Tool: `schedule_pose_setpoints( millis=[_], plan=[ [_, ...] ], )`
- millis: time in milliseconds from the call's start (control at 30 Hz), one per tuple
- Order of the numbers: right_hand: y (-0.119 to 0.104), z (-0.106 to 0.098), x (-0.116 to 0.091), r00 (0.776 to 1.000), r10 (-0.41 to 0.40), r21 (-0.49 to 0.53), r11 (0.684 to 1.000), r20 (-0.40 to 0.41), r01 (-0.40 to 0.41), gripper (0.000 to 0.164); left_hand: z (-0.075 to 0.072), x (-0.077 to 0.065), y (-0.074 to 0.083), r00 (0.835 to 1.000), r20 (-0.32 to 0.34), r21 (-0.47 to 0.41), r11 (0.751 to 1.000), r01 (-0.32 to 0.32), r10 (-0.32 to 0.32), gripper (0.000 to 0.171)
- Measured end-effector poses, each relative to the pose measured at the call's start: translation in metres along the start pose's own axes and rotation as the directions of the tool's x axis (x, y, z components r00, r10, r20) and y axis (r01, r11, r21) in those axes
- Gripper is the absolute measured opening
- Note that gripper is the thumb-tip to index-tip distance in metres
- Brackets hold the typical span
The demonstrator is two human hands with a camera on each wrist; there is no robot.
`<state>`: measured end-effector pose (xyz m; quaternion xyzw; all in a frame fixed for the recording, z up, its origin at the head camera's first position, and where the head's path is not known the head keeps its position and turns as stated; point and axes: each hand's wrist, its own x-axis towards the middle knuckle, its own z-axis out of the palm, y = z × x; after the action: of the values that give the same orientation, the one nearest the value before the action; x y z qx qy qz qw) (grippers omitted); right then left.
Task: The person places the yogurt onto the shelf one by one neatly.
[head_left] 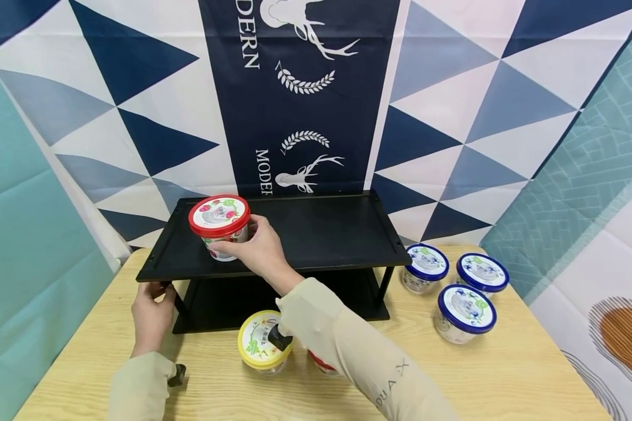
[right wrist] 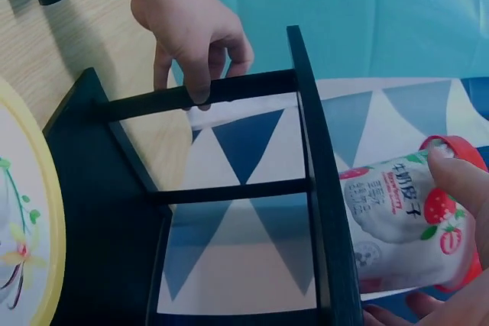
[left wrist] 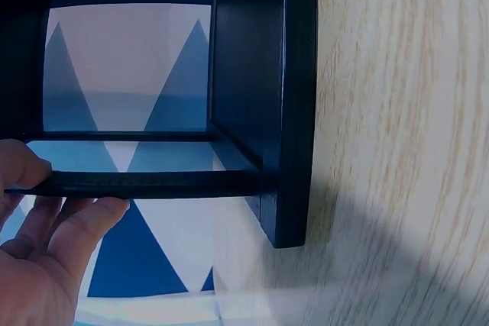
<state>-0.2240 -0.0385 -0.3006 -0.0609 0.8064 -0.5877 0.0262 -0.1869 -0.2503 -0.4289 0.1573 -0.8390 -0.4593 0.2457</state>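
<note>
My right hand (head_left: pixel 263 250) grips a paper tub with a red lid (head_left: pixel 220 215), thumb on the near side and fingers around the far side. The tub is upright at the left end of the black two-tier shelf's top board (head_left: pixel 321 231). Strawberries are printed on the tub's side (right wrist: pixel 393 215) in the right wrist view. With thumb and fingers, my left hand (head_left: pixel 153 313) holds the shelf's front left post (left wrist: pixel 160 184), just under the top board. The same left hand (right wrist: pixel 191 28) also shows in the right wrist view.
In front of the shelf stands a yellow-lidded tub (head_left: pixel 263 342). Beside it, a second red-lidded tub (head_left: pixel 323 365) is mostly hidden by my right sleeve. Three blue-lidded tubs (head_left: pixel 466 307) are grouped at the table's right. A patterned cloth (head_left: pixel 305 105) hangs behind the shelf.
</note>
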Motion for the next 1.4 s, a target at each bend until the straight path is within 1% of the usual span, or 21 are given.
schedule_pose_setpoints(
  millis=[100, 200, 333, 433, 600, 733, 900, 1067, 1267, 1400],
  plan=[
    [0.000, -0.008, -0.003, 1.000, 0.027, -0.010, 1.000, -0.002, -0.027, 0.082, 0.000, 0.000, 0.000, 1.000, -0.006, 0.004, 1.000, -0.006, 0.006, 0.028],
    [0.001, -0.017, -0.005, 0.999, 0.035, -0.027, 0.999, -0.003, -0.035, 0.081, 0.000, 0.000, 0.000, 1.000, -0.021, 0.014, 1.000, -0.015, 0.016, 0.027],
    [0.004, -0.030, -0.009, 1.000, 0.026, -0.042, 0.999, -0.003, -0.026, 0.079, -0.001, 0.000, 0.000, 1.000, -0.027, 0.024, 1.000, -0.016, 0.016, 0.027],
    [0.008, -0.043, -0.013, 1.000, 0.013, -0.045, 0.999, -0.003, -0.013, 0.078, -0.001, 0.000, 0.000, 1.000, -0.018, 0.011, 1.000, -0.013, 0.013, 0.028],
    [0.012, -0.067, -0.022, 1.000, 0.021, -0.020, 1.000, 0.024, -0.020, 0.073, -0.001, 0.000, 0.000, 1.000, 0.000, 0.000, 1.000, -0.007, 0.007, 0.029],
    [0.014, -0.085, -0.031, 0.999, 0.019, -0.010, 1.000, 0.035, -0.019, 0.070, 0.000, 0.000, 0.000, 1.000, -0.007, 0.010, 1.000, -0.002, 0.002, 0.028],
    [0.019, -0.106, -0.040, 0.999, -0.011, -0.011, 1.000, 0.039, 0.012, 0.068, 0.000, 0.000, -0.001, 1.000, -0.024, 0.017, 1.000, -0.004, 0.004, 0.026],
    [0.025, -0.124, -0.048, 0.999, -0.022, -0.013, 1.000, 0.048, 0.023, 0.066, 0.000, 0.000, -0.001, 1.000, -0.025, 0.024, 1.000, -0.010, 0.011, 0.026],
    [0.034, -0.143, -0.059, 0.998, -0.012, 0.008, 1.000, 0.060, 0.011, 0.063, 0.000, 0.000, -0.001, 1.000, -0.025, 0.018, 1.000, -0.017, 0.018, 0.026],
    [0.041, -0.152, -0.067, 0.998, -0.009, -0.001, 1.000, 0.065, 0.010, 0.063, 0.000, 0.000, -0.001, 1.000, -0.018, 0.017, 1.000, -0.005, 0.005, 0.027]
  ],
)
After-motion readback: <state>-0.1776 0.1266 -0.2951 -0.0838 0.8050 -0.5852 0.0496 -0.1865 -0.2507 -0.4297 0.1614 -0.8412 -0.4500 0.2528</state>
